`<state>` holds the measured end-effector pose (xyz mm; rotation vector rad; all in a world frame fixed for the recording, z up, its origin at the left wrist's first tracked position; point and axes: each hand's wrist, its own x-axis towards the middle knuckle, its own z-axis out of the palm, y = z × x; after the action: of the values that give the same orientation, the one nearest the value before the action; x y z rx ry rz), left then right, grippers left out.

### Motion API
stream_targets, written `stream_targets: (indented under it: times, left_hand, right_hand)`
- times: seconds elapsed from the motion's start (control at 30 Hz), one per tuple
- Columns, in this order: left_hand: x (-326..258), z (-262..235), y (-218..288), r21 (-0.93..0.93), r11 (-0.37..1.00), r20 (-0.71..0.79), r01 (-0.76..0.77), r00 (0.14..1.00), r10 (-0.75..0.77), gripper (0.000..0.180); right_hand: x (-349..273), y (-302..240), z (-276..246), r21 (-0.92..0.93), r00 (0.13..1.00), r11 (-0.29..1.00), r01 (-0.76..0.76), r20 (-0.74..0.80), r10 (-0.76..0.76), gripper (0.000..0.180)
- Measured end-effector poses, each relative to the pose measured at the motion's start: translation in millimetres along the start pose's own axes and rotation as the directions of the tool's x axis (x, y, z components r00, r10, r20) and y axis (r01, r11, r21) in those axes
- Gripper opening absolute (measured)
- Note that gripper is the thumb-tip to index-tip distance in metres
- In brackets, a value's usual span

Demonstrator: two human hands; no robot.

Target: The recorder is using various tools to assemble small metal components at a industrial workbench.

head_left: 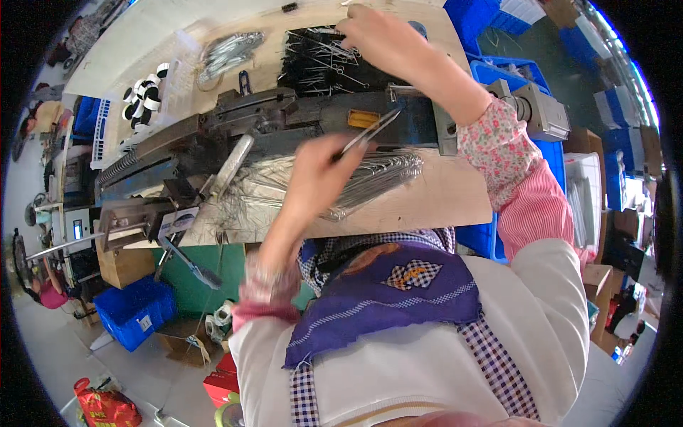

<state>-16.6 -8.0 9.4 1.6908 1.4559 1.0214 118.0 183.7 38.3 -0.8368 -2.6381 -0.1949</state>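
Note:
My left hand (320,174), slightly smeared by motion, is closed around a slim pointed metal tool (378,128) that looks like tweezers. Its tip reaches up and right over the dark metal bench fixture (320,114). Under and beside this hand lies a pile of long bent metal wires (384,174). Farther off, my right hand (377,35) is over the black mat (302,64), fingers bent together at its upper right edge. Whatever they pinch is too small to make out. Thin silver wire pieces with looped ends (334,60) are scattered across the mat.
A small yellow block (363,118) rests on the fixture. Beyond it lie a bundle of silver pieces (231,53) and a clear basket (181,78) with black-and-white round parts (146,96). A lever (233,162) sticks out at left. Blue bins (512,71) stand at right.

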Motion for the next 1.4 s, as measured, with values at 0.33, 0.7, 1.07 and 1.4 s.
stream_targets:
  times: [0.33, 0.7, 1.07, 1.4]
  left_hand:
    - [39.8, -32.0, -6.5, 0.767, 0.593, -0.034, -0.247, 0.906, 0.422, 0.009]
    - [-55.4, -1.2, -68.2, -0.979, -0.186, 0.126, 0.083, 0.963, -0.238, 0.054]
    - [-26.6, 0.9, -53.7, -0.223, 0.958, -0.387, 0.181, 0.885, -0.258, 0.023]
    - [-103.6, -103.9, -113.6, -0.793, 0.605, -0.492, 0.078, 0.504, -0.71, 0.031]
  right_hand:
    - [-43.5, -33.3, -13.0, 0.47, 0.946, 0.823, 0.32, -0.117, -0.302, 0.013]
    - [-12.3, -59.1, 18.4, 0.587, 0.97, 0.774, 0.237, -0.193, -0.15, 0.018]
    - [-12.3, -67.3, 13.8, 0.387, 0.975, 0.895, 0.22, -0.121, -0.187, 0.017]
    - [-87.8, -68.2, 56.1, 0.127, 0.984, 0.979, -0.159, 0.104, 0.147, 0.018]
